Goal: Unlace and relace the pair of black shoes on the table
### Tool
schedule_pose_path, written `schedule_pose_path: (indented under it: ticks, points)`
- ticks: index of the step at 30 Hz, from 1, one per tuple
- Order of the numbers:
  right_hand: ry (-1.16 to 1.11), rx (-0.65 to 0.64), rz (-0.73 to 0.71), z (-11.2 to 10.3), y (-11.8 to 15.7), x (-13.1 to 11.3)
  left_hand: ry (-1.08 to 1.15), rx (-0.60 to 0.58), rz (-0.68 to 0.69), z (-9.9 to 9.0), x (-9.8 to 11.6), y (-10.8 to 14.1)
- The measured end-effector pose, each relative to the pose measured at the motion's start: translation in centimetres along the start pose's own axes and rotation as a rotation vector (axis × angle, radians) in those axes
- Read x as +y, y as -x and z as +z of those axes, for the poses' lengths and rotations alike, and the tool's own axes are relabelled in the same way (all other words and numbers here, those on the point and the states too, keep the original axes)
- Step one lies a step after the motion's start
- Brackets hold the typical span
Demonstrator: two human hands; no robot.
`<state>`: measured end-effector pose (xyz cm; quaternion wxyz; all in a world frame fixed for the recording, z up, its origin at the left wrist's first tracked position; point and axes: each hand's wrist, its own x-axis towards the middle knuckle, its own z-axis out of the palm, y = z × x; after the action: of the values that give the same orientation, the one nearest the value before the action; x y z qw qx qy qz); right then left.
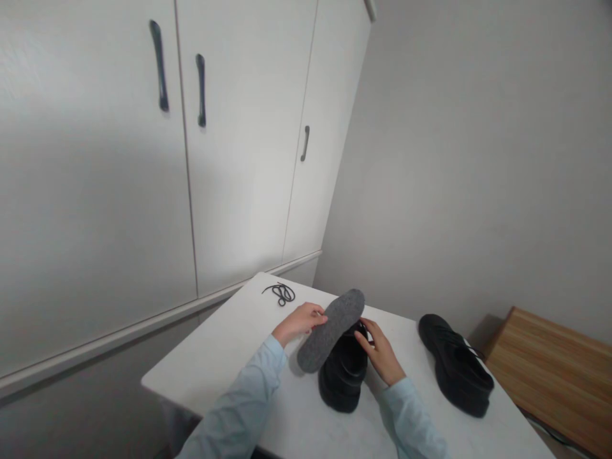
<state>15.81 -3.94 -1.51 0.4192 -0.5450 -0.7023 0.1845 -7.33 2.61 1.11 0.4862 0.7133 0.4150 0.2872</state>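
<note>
Insole (329,330), grey felt, hovers over the black shoe (343,376) mid-table (215,363), long axis slanting from near-left up to far-right. Left hand (300,321) pinches its edge; right hand (381,354) grips the shoe's side. Second shoe (455,363) sits well right, loose lace (282,293) near the far corner

Bare table (229,357) lies open left of the left fingers (315,313); a lace (284,293) sits beyond them. Right of the right fingers (370,338), a second shoe (456,366) blocks.
</note>
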Motion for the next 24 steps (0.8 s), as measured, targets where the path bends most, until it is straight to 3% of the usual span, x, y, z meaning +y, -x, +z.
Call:
schedule_pose_path:
  ticks: [3,6,13,19,24]
  points:
    - [0.022,-0.012,-0.006,-0.1,0.0,0.0,-0.081,0.139,-0.015,-1.7,-0.3,-0.1]
    - [0.019,-0.012,0.0,0.0,0.0,0.0,-0.312,0.329,-0.065,-3.8,-0.6,-0.4]
    - [-0.003,-0.017,0.019,-0.2,0.1,-0.7,-0.524,0.552,-0.234,-8.1,-3.6,-1.0]
    - [-0.002,-0.008,0.024,-0.2,0.2,-0.9,-0.644,0.655,-0.41,-8.4,-7.1,-0.5]
    - [-0.011,-0.01,0.022,-0.2,0.3,-0.8,-0.758,0.71,-0.472,-7.6,-7.7,0.0]
